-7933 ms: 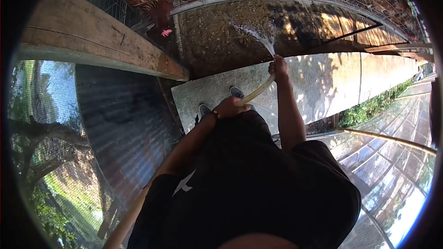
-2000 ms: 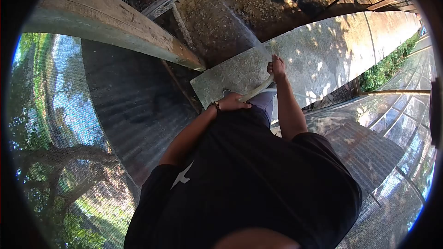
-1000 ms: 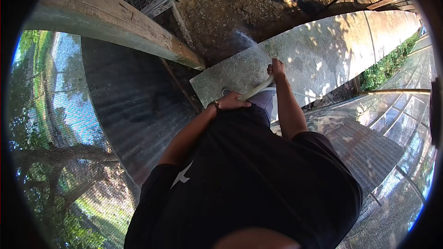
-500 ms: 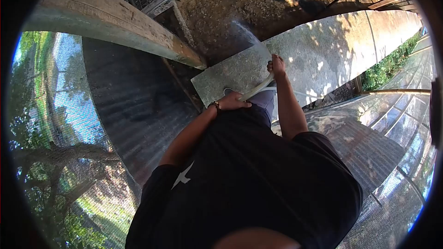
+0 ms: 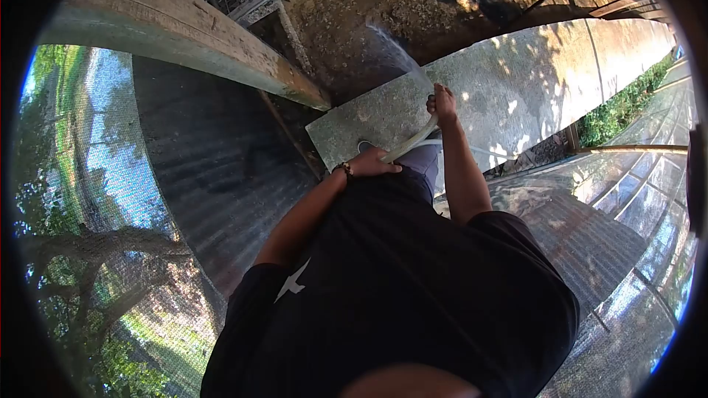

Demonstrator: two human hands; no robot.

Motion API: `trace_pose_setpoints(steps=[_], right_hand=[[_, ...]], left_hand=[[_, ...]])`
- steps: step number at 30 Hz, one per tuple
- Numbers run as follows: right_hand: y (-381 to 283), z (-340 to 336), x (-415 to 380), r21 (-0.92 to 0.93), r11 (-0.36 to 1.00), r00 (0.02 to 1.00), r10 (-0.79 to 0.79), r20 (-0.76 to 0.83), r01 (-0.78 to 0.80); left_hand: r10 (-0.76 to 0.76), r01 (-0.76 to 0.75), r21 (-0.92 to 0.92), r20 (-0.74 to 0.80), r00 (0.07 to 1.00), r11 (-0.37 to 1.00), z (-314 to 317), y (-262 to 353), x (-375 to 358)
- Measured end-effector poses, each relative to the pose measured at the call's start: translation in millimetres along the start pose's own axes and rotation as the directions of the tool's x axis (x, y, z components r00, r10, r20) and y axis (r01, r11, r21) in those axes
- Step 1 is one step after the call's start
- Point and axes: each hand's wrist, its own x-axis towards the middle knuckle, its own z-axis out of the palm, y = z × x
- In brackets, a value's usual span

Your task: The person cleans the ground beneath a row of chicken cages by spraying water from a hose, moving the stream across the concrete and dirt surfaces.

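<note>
A pale hose (image 5: 413,143) runs between my two hands in front of my waist. My right hand (image 5: 442,105) is closed in a fist round its outlet end. From there a jet of water (image 5: 395,51) sprays forward and left, over the dark, wet ground (image 5: 346,37) beyond the walkway. Lower and nearer my body, my left hand (image 5: 372,163) is wrapped round the hose, with a beaded bracelet on its wrist. Part of a shoe shows beside that hand.
A concrete walkway (image 5: 509,88) stretches off to the right. A thick post (image 5: 184,29) slants across the upper left. Dark corrugated sheeting (image 5: 214,147) stands on the left, with mesh netting (image 5: 110,169) beyond it. Another corrugated sheet (image 5: 582,243) lies at the right.
The water jet has shifted slightly to the left and reaches a little higher in view. My right hand has tilted a bit; both hands keep their hold on the hose.
</note>
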Motion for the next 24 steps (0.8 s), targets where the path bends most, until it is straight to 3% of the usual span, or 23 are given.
trace_pose_setpoints(steps=[24], right_hand=[[-5.3, -1.7, 6.7, 0.055, 0.998, 0.994, -0.024, 0.106, 0.019]], left_hand=[[-0.009, 0.008, 0.020, 0.008, 1.000, 1.000, -2.0, 3.3, 1.7]])
